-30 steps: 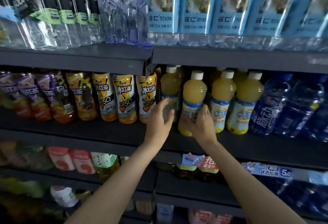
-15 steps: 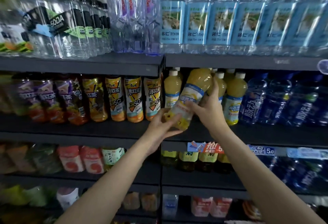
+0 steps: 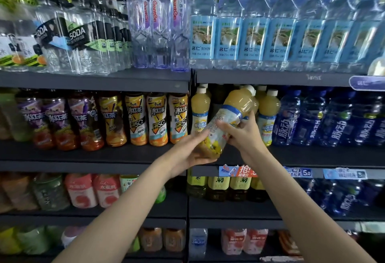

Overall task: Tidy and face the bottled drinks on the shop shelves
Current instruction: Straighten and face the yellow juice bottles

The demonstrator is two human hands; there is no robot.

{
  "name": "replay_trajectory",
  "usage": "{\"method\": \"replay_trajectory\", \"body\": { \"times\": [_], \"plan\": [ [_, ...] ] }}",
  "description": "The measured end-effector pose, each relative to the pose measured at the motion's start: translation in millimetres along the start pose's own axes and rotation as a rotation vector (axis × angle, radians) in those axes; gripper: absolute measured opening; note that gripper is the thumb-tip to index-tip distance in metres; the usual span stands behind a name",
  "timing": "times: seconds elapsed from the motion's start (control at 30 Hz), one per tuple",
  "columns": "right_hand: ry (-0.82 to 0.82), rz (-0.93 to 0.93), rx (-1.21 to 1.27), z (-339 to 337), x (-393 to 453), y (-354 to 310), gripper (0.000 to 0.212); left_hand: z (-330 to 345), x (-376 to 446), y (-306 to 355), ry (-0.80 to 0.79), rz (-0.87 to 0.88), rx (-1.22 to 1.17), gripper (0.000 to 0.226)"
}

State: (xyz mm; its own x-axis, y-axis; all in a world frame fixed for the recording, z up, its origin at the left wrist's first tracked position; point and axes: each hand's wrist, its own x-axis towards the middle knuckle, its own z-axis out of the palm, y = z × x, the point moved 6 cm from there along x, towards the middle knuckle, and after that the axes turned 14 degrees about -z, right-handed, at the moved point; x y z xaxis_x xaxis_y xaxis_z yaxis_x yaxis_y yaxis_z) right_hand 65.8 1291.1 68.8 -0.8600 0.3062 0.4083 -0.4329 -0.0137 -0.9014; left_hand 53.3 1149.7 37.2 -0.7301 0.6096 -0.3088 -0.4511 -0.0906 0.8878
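Since a second ago, when it stood upright in its row with both hands reaching for it, the yellow juice bottle (image 3: 229, 123) has come off the shelf and now hangs tilted in front of it, base low and toward the left, cap end high and toward the right, up among the necks of the bottles behind. Half a second ago it was already lifted and leaning much the same way. Underneath, the left hand (image 3: 191, 150) cups the base, fingers curled round the bottom of the bottle. From the right side the right hand (image 3: 243, 135) grips the label band, thumb across the front and fingers wrapped behind. Behind the held bottle the other juice bottles (image 3: 268, 114) stand upright near the front edge of the dark middle shelf (image 3: 129, 154), with one more at the left end of that row, just right of the shelf divider. Left of the divider on the same shelf stands a row of iced tea bottles (image 3: 156, 119); to the right of the juice stand dark blue bottles (image 3: 310, 117). On the shelf above are clear water bottles with pale blue labels (image 3: 229, 33). Price tags (image 3: 239, 171) hang on the front edge of the middle shelf below the hands.
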Motion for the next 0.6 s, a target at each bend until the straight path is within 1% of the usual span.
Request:
{"method": "replay_trajectory", "body": {
  "times": [0.03, 0.07, 0.13, 0.17, 0.2, 0.23, 0.27, 0.33, 0.37, 0.4, 0.5, 0.57, 0.6],
  "plan": [
    [-0.001, 0.006, -0.018, 0, 1, -4, 0.066, 0, 1, 3, 0.064, 0.061, 0.066, 0.039],
    [0.009, 0.023, -0.053, 0, 3, -7, 0.058, -2, 0, 9, 0.182, 0.151, 0.201, 0.045],
    [0.036, 0.089, -0.092, -1, 5, -8, 0.051, -5, -6, 24, 0.498, 0.408, 0.576, 0.052],
    [0.051, 0.130, -0.075, -2, 4, -5, 0.051, -3, -12, 30, 0.620, 0.562, 0.727, 0.056],
    [0.065, 0.163, -0.038, -1, 3, -2, 0.051, 2, -18, 34, 0.682, 0.705, 0.853, 0.059],
    [0.074, 0.191, 0.008, -1, 1, 1, 0.051, 7, -22, 36, 0.700, 0.810, 0.959, 0.063],
    [0.079, 0.212, 0.057, -1, -1, 4, 0.049, 10, -26, 37, 0.699, 0.874, 1.041, 0.065],
    [0.084, 0.232, 0.147, -2, -4, 9, 0.045, 9, -25, 39, 0.638, 0.890, 1.097, 0.066],
    [0.087, 0.229, 0.179, -3, -5, 10, 0.044, 7, -23, 40, 0.583, 0.857, 1.059, 0.063],
    [0.087, 0.217, 0.195, -4, -4, 10, 0.044, 3, -21, 42, 0.529, 0.804, 0.987, 0.059],
    [0.101, 0.176, 0.204, -11, -1, 12, 0.043, -7, -10, 41, 0.352, 0.567, 0.777, 0.049],
    [0.098, 0.150, 0.191, -11, 8, 14, 0.043, -14, -1, 42, 0.287, 0.504, 0.713, 0.046],
    [0.098, 0.134, 0.176, -11, 14, 16, 0.044, -16, 4, 43, 0.289, 0.500, 0.732, 0.046]
  ]
}}
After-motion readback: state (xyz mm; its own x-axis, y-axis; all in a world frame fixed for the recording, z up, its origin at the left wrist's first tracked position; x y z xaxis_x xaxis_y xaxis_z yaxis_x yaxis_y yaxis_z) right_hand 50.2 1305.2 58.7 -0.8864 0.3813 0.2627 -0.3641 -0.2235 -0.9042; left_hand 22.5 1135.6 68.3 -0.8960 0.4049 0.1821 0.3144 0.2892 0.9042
